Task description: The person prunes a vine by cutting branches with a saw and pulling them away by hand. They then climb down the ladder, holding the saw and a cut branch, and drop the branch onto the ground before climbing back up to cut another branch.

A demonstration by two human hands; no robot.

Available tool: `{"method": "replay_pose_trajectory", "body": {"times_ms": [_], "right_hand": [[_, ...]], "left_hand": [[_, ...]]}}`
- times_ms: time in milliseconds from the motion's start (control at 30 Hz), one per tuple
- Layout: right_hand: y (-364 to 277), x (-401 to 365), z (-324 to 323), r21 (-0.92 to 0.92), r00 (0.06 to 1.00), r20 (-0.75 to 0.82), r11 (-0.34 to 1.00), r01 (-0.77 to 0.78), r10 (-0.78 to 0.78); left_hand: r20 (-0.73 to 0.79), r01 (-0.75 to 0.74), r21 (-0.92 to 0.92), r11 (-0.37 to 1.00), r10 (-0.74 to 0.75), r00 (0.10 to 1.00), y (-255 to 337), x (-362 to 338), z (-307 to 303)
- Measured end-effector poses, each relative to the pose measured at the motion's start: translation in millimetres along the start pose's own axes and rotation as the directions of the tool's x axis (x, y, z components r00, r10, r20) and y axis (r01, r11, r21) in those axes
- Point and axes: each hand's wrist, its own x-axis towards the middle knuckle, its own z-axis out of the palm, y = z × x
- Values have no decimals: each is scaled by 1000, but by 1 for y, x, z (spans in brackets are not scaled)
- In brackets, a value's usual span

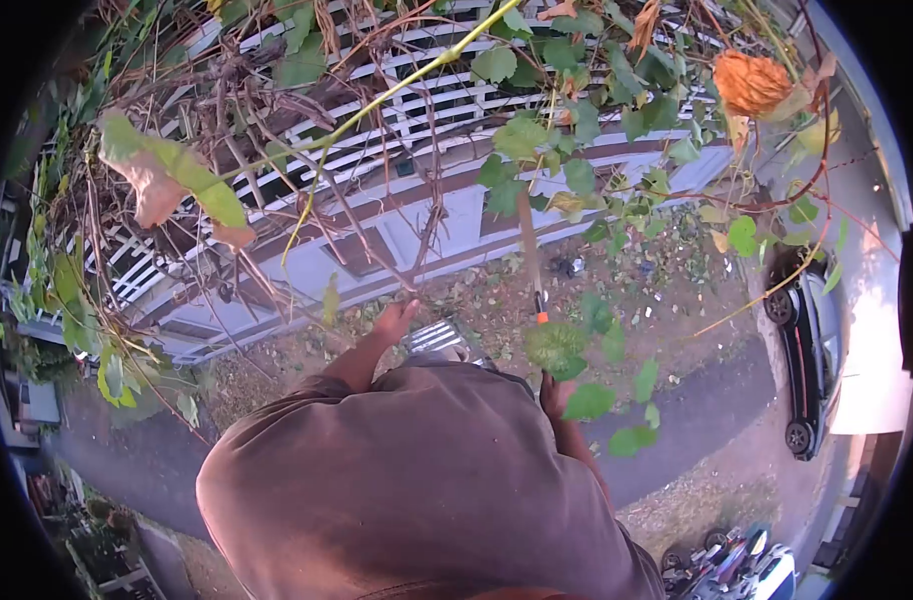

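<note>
My left hand [395, 322] is raised in front of my body, its fingers closed at the lower end of a thin brown vine stem [409, 284]. Lower and to the right, my right hand [555, 395] grips a pruning saw [530, 245], whose long blade points up toward the leaves. An orange part shows at the base of the blade. Large green leaves [557, 350] cover the handle and some of my right hand. Tangled bare vines [247, 110] hang above and left of my left hand.
A white slatted trellis [457, 122] runs behind the vines, above a pale wall [417, 235]. Below my left hand is a ridged metal step [437, 337]. Leaf litter covers the ground far beneath. A car [805, 365] stands at right, motorbikes [732, 565] at lower right.
</note>
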Motion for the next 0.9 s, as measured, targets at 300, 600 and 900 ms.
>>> {"method": "replay_pose_trajectory", "body": {"times_ms": [300, 600, 900], "right_hand": [[-163, 125, -5, 296, 986, 118, 944, -149, 119], [-148, 154, 20, 125, 944, 263, 963, -239, 200], [-66, 61, 60, -19, 877, 371, 947, -321, 305]], "left_hand": [[148, 127, -342, 931, -80, 986, 9, 2, 3], [303, 387, -342, 856, -290, 908, -16, 14, 30], [288, 478, -416, 773, -387, 876, -28, 5, 16]]}}
